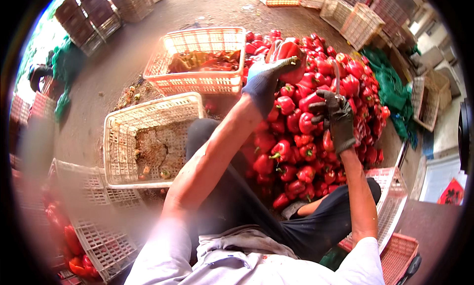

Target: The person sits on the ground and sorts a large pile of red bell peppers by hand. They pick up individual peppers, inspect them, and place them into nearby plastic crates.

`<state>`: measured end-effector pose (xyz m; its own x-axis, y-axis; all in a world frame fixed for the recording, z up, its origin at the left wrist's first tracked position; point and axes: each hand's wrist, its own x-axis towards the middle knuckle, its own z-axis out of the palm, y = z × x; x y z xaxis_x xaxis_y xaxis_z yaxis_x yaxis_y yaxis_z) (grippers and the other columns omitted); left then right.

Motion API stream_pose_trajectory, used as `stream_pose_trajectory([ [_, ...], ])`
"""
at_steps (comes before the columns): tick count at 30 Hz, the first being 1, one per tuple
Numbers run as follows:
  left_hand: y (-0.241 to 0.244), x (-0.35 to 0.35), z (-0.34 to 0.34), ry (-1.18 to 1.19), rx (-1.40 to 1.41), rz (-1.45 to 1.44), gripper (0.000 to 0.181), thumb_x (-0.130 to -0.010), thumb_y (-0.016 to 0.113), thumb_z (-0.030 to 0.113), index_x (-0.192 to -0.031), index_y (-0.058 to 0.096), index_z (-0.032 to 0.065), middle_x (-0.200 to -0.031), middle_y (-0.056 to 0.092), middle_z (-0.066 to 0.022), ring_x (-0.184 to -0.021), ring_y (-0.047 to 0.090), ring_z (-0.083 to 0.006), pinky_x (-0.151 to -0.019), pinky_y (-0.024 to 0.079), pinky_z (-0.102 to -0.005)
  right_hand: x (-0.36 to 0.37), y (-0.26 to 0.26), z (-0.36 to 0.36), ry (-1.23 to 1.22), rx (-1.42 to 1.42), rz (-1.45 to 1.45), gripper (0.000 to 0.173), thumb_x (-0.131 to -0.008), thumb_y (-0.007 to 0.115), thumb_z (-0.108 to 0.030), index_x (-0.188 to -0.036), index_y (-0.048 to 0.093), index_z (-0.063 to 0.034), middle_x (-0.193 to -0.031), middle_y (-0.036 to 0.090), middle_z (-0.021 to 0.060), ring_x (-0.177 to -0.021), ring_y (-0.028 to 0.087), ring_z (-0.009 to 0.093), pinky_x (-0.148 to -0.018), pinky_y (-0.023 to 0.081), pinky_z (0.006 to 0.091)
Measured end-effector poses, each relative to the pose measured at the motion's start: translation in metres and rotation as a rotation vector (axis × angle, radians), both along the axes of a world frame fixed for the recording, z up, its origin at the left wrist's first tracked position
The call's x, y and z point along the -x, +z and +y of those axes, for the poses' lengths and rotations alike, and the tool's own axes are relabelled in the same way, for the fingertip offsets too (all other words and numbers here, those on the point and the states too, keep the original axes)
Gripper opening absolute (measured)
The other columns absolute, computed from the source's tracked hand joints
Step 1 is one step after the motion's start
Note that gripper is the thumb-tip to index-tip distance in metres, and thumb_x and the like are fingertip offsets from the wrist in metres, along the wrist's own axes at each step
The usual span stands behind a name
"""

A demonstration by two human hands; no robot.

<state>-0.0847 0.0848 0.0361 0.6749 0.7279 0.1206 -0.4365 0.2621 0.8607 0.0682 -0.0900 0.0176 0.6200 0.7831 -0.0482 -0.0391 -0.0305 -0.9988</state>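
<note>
A large heap of red bell peppers (296, 151) lies on the ground before me. My left hand (268, 75), in a dark blue glove, holds a red bell pepper (283, 51) above the far side of the heap. To the right of it, over the peppers, my right hand (335, 116) in a black glove grips a knife with a thin curved blade (337, 75) pointing away from me. Its handle is mostly hidden by the fingers. The blade is apart from the held pepper.
An orange plastic crate (202, 77) with reddish-brown scraps stands left of the heap. Nearer is a cream crate (153, 99) with dirt and a few bits on its bottom. A tilted white crate (107, 225) is at lower left, beside more peppers. Green netting (387, 85) lies right of the heap.
</note>
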Motion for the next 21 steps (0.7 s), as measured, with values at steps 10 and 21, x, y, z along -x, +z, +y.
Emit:
stream_pose_trajectory([
  [10, -0.055, 0.025, 0.14, 0.34, 0.315, -0.026, 0.063, -0.071, 0.09, 0.005, -0.127, 0.063, 0.0, -0.108, 0.073, -0.008, -0.092, 0.072, -0.0184, -0.079, 0.058, -0.031, 0.017, 0.01, 0.208, 0.262, -0.119, -1.151, 0.021, -0.096, 0.069, -0.023, -0.109, 0.068, -0.0066, -0.081, 0.072, 0.0161, -0.072, 0.073, 0.032, -0.066, 0.059, 0.0427],
  [21, -0.038, 0.046, 0.175, 0.662, 0.205, 0.055, 0.066, -0.067, 0.089, -0.004, -0.127, 0.062, 0.0015, -0.118, 0.07, -0.0104, -0.101, 0.071, -0.0203, -0.087, 0.061, -0.0335, 0.026, 0.004, 0.31, 0.52, -0.125, -1.491, 0.017, -0.093, 0.065, -0.025, -0.102, 0.068, -0.0113, -0.08, 0.07, 0.0165, -0.073, 0.071, 0.036, -0.062, 0.056, 0.0475],
])
